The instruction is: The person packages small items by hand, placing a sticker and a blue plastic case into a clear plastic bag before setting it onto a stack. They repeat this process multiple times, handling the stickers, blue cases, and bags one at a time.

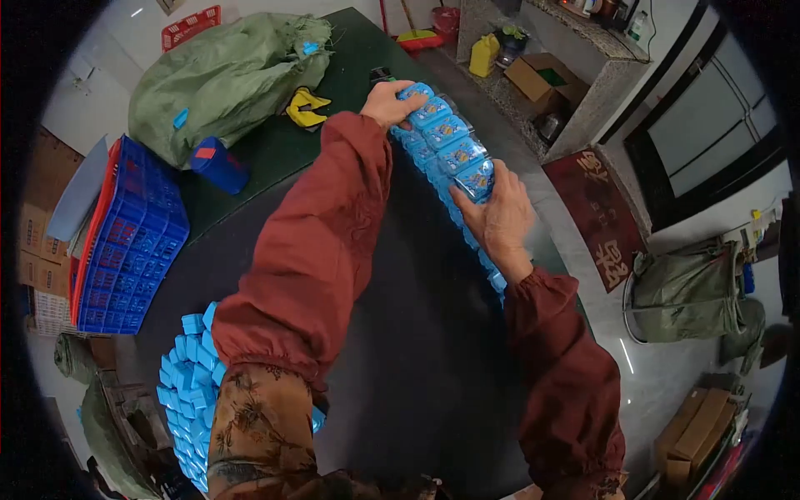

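A row of light blue boxes with printed tops point(446, 131) lies at the far right part of the dark table. My left hand point(393, 104) grips the far end of this row, its fingers over the last box. At the near end, my right hand point(497, 212) has its thumb and fingers closed around the sides of the nearest box. More blue boxes point(454, 204) run in a long line beneath and beside the row along the table's right edge. A heap of plain blue boxes point(190, 375) sits at the lower left, partly hidden by my left sleeve.
On the dark table point(400, 333) stand a blue cup point(219, 167), a yellow object point(307, 108) and a large green sack point(225, 83). Blue crates point(133, 242) are at the left. A red mat point(596, 217) and a green bag point(687, 292) are on the floor at right.
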Motion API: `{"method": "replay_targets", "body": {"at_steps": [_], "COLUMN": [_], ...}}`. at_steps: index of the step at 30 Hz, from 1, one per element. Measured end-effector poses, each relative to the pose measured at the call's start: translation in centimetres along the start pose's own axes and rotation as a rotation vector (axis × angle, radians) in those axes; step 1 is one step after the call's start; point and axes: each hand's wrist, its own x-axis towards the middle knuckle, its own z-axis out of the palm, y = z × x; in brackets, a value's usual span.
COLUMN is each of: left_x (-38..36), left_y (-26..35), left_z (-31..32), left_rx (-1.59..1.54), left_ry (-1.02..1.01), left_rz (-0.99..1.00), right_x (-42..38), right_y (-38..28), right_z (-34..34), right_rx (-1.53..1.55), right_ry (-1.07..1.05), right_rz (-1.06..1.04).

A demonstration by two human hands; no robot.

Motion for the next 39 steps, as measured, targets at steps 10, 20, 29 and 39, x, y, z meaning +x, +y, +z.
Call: {"method": "replay_targets", "body": {"at_steps": [10, 20, 29, 39], "left_x": [6.0, 2.9, -9.6, -8.5], "left_y": [-5.6, -7.0, -5.8, -6.9], "left_z": [-1.1, -2.0, 9.4, 15.2], "left_rx": [1.057, 0.408, -0.845, -0.917], "left_ry": [0.061, 0.507, 0.682, 0.584], "left_rz": [0.161, 0.201, -0.244, -0.102], "right_x": [2.5, 2.5, 3.8, 3.6], "right_y": [-0.3, 0.1, 4.1, 2.6], "right_z": [4.7, 3.6, 1.5, 0.6], "right_rx": [-0.107, 0.135, 0.894, 1.061], "right_ry": [-0.175, -0.292, -0.426, -0.796], "right_rz": [0.001, 0.114, 0.335, 0.361]}}
